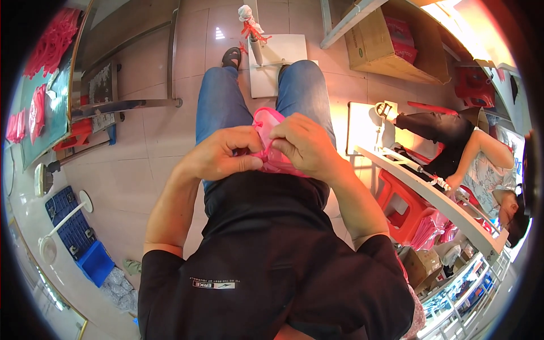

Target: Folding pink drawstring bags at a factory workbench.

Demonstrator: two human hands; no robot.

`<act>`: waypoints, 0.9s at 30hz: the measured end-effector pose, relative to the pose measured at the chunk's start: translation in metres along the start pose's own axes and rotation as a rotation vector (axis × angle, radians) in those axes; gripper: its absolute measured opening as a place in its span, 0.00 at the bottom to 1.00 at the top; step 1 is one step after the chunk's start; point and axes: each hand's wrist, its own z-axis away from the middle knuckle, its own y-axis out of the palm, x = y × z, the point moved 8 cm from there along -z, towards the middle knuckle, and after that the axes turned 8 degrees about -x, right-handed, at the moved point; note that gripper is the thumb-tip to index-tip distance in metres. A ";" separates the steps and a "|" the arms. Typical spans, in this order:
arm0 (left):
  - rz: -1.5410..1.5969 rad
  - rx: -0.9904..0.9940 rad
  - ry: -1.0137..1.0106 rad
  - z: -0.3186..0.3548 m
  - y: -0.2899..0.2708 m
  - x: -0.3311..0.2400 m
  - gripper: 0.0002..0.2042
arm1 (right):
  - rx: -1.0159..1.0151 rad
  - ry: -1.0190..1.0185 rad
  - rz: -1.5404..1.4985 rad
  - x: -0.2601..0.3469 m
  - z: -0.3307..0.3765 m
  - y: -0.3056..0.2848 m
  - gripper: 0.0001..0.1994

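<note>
Head view: at far left a blue crate sits on the floor, its contents unclear. The left hand pinches the pink plastic pouch held over the lap, and the right hand pinches its other side. Far right, a cardboard box holds red packets.

**Pink plastic pouch held over the lap**

A small, translucent pink plastic pouch sits between both hands, above denim-clad knees; its rounded upper edge points away from the body; its lower part is crumpled and glossy; fingers cover its middle, so its full shape cannot be told.
</note>
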 end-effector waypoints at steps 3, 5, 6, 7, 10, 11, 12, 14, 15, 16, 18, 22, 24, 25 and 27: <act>0.043 -0.021 0.027 -0.003 0.001 0.014 0.06 | -0.018 0.062 -0.003 -0.011 0.001 0.001 0.08; 0.185 -0.125 -0.019 -0.003 0.003 0.023 0.07 | -0.029 0.085 0.010 -0.016 0.005 0.000 0.08; 0.186 -0.124 -0.019 0.000 0.005 0.023 0.07 | -0.028 0.091 0.004 -0.017 0.007 0.000 0.08; 0.307 -0.150 -0.142 0.002 0.007 0.029 0.07 | -0.028 0.096 -0.003 -0.018 0.008 0.000 0.09; 0.419 -0.192 -0.246 0.008 0.010 0.039 0.07 | -0.035 0.099 -0.002 -0.017 0.008 0.000 0.07; 0.411 -0.207 -0.227 0.009 0.009 0.039 0.07 | -0.035 0.097 -0.003 -0.017 0.008 0.001 0.07; 0.409 -0.209 -0.226 0.009 0.011 0.040 0.07 | -0.046 0.088 0.004 -0.016 0.007 0.000 0.07; 0.339 -0.257 -0.222 0.009 0.009 0.043 0.07 | -0.056 0.078 0.012 -0.017 0.006 0.000 0.07; 0.338 -0.257 -0.221 0.009 0.007 0.044 0.07 | -0.050 0.087 0.017 -0.018 0.007 0.000 0.08; 0.355 -0.241 -0.268 0.009 0.008 0.048 0.07 | -0.043 0.097 0.021 -0.020 0.008 0.001 0.08; 0.372 -0.225 -0.314 0.010 0.010 0.051 0.07 | -0.055 0.091 0.015 -0.018 0.011 0.002 0.08; 0.401 -0.235 -0.349 0.011 0.012 0.053 0.07 | -0.064 0.102 0.022 -0.019 0.014 0.001 0.08; 0.422 -0.226 -0.350 0.011 0.014 0.053 0.07 | -0.073 0.092 0.018 -0.019 0.015 0.001 0.08; 0.469 -0.239 -0.370 0.012 0.015 0.054 0.07 | -0.083 0.083 0.015 -0.019 0.015 0.001 0.08; 0.515 -0.253 -0.390 0.013 0.015 0.055 0.07 | -0.076 0.081 0.020 -0.017 0.013 0.002 0.08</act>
